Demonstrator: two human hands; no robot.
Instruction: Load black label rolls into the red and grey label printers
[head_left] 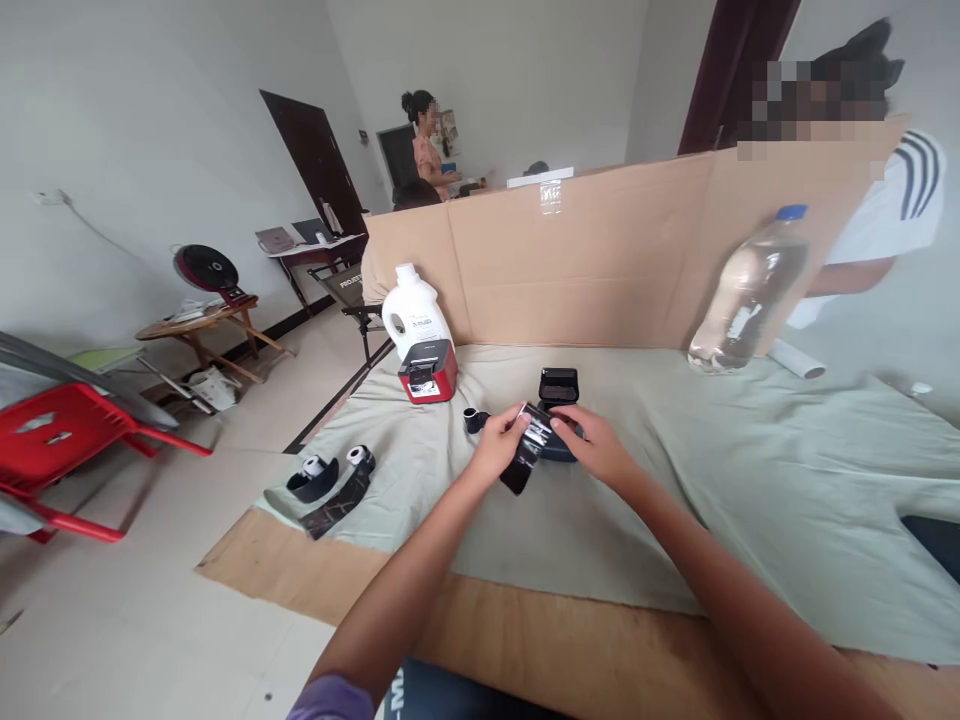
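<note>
Between my hands is a glossy black strip point(519, 468) with pale reflections or print across its upper part. My left hand point(498, 446) pinches its left edge between thumb and fingers. At the strip's upper right edge, my right hand point(598, 446) is closed on it too, thumb on top. Behind the hands a small black device point(559, 386) stands with its lid raised; my right hand and the strip partly cover its lower body. Just left of my left hand lies a small black roll with a white core point(472, 420).
A red and black boxy machine point(429, 372) stands before a white jug point(417, 312). Unwound black rolls point(341, 500) lie at the cloth's left. A cardboard sheet point(577, 270) walls off the back, with a large clear bottle point(750, 295) at right. People are beyond it.
</note>
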